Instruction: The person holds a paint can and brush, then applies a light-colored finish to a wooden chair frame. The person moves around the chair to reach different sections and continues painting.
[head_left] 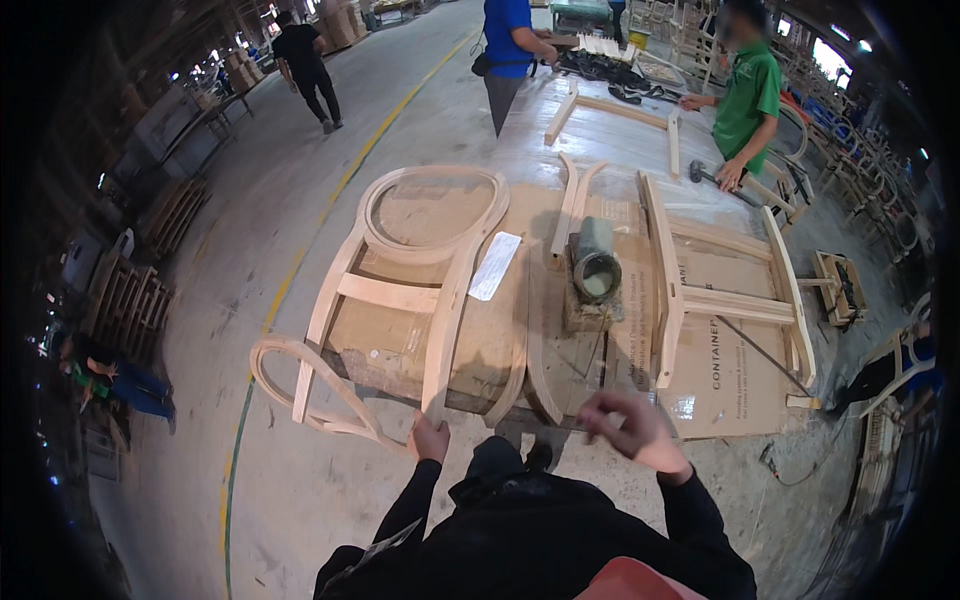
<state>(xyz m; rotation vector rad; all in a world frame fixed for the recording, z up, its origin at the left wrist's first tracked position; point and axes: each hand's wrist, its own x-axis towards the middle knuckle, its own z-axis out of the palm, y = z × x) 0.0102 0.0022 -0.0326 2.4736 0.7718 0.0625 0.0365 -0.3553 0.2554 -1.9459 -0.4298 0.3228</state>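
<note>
A pale wooden chair back frame (432, 300) with an oval top lies on the cardboard-covered table. My left hand (428, 440) is closed around the near end of its right leg. A bent wooden loop (318, 385) sits across the left leg and hangs past the table's near edge; one of its ends runs close to my left hand. Above the near edge, to the right, my right hand (632, 428) is raised with curled fingers; anything pinched in them is too small to make out. Beyond it a tilted grey-green pot (597, 272) with pale contents rests on a stained block (590, 312).
Right of the pot lies an assembled wooden leg frame (730, 295). Curved slats (572, 205) and a white paper slip (495, 266) lie nearby. Across the table, a person in green (748, 95) holds a hammer (705, 173); another in blue (510, 45) stands farther back.
</note>
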